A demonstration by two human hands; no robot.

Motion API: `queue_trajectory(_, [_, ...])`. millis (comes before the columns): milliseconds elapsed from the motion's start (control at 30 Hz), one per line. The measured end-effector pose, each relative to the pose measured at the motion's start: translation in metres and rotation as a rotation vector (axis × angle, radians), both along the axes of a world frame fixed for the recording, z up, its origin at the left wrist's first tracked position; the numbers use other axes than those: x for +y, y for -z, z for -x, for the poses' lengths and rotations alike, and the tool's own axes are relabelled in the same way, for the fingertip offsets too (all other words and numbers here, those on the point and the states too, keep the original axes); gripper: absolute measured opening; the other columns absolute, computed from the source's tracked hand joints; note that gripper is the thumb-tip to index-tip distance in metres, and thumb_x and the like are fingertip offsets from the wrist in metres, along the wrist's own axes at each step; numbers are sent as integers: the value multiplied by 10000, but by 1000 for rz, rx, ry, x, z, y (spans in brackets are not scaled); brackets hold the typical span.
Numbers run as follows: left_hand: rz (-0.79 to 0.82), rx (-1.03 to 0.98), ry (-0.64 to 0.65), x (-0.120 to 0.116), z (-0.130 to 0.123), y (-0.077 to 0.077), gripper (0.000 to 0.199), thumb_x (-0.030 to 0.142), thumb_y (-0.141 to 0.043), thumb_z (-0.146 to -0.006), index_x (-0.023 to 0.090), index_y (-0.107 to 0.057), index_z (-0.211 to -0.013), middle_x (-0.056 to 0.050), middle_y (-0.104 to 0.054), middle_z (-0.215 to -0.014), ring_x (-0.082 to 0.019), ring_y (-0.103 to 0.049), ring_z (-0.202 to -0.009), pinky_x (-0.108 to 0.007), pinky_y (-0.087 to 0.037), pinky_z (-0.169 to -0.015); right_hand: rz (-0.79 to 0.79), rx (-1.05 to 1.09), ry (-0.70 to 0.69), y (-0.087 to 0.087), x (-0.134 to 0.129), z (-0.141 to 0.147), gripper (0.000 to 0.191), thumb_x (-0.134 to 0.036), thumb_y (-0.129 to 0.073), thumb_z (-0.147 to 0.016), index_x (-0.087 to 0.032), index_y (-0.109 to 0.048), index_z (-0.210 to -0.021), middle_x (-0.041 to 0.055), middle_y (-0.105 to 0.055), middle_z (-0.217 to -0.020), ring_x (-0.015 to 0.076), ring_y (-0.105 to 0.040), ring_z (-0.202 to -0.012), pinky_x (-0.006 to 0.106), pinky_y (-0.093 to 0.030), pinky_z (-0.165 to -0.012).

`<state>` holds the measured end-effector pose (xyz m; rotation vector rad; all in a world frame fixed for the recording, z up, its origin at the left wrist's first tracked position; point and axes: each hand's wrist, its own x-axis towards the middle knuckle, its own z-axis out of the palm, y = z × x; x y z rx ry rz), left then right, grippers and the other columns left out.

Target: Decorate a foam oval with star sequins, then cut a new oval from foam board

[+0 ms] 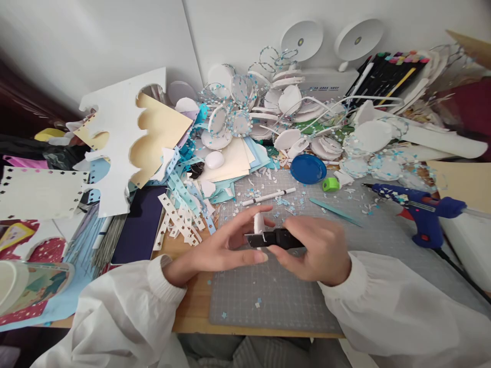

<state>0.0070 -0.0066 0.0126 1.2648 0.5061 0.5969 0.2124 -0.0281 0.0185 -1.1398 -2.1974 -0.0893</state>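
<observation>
My right hand [316, 245] is closed around a black utility knife [282, 237], its short blade pointing left. A small white foam piece [259, 223] stands upright against the blade, between the fingers of my left hand [230, 240]. The left thumb lies below the blade and its fingers curve above the foam. Both hands are just over the grey cutting mat [268, 301]. Beyond them on the mat lie a white pen [268, 197], teal tweezers [333, 211], a blue round lid [308, 169] and a small green pencil sharpener [331, 184].
On the right rests a blue glue gun [422, 204] with its cord. White foam discs [241, 92] and star-covered wire rings pile up along the wall. Punched paper strips [184, 217], a dark blue box [140, 225] and a cut white foam board [115, 107] occupy the left.
</observation>
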Motion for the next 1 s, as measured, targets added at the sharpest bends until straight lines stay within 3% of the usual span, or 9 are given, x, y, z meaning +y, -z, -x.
queue_trajectory(133, [-22, 56, 7, 0, 1, -1, 735, 232, -706, -767, 327, -351, -1404, -85, -506, -1351, -247, -494, -1246, -377, -419, -1025, 15, -5, -32, -1, -1, 0, 321, -442, -522, -834, -189, -521, -638, -7, -522, -505, 123, -476, -457, 267, -308, -474])
queue_trajectory(267, [-27, 38, 10, -1, 1, 1, 862, 165, -718, -744, 338, -245, -1444, -83, -523, -1340, -221, -512, -1233, -377, -406, -1043, 16, -4, -42, -3, -3, 2, 318, -438, -526, -830, -190, -520, -630, -9, -519, -495, 119, -467, -447, 266, -307, -468])
queue_trajectory(433, [1, 55, 3, 0, -1, 5, 701, 129, -722, -707, 215, -443, -1345, -140, -534, -1334, -264, -523, -1224, -414, -420, -1036, 7, -19, -41, -3, 1, -3, 345, -459, -515, -830, -194, -508, -610, -11, -508, -487, 114, -443, -439, 266, -285, -462])
queue_trajectory(533, [-24, 44, -30, 1, -2, 5, 643, 137, -724, -696, 211, -506, -1296, -122, -516, -1364, -270, -483, -1268, -424, -395, -1066, 6, -20, -18, -2, 3, -6, 374, -472, -502, -841, -194, -495, -592, -15, -488, -474, 111, -420, -431, 267, -262, -457])
queue_trajectory(733, [-57, 58, 14, 0, -2, 5, 685, 116, -718, -689, 224, -485, -1325, -95, -529, -1358, -261, -514, -1237, -391, -404, -1058, 38, 2, -70, -1, 0, -1, 371, -480, -499, -840, -181, -524, -622, -4, -517, -498, 114, -450, -446, 263, -293, -471])
queue_trajectory(900, [-83, 23, 18, -3, -2, 9, 630, 131, -733, -679, 196, -530, -1272, -112, -537, -1335, -264, -520, -1219, -399, -411, -1052, 37, 8, 78, 1, 6, -10, 350, -445, -527, -838, -194, -498, -597, -17, -484, -477, 117, -437, -439, 263, -267, -460])
queue_trajectory(1000, [-75, 2, 5, -3, -3, 10, 688, 116, -742, -672, 219, -483, -1301, -112, -512, -1356, -252, -502, -1238, -397, -398, -1064, 39, 40, 40, 0, 7, -11, 338, -442, -511, -845, -194, -505, -615, -13, -491, -482, 118, -444, -439, 259, -277, -459])
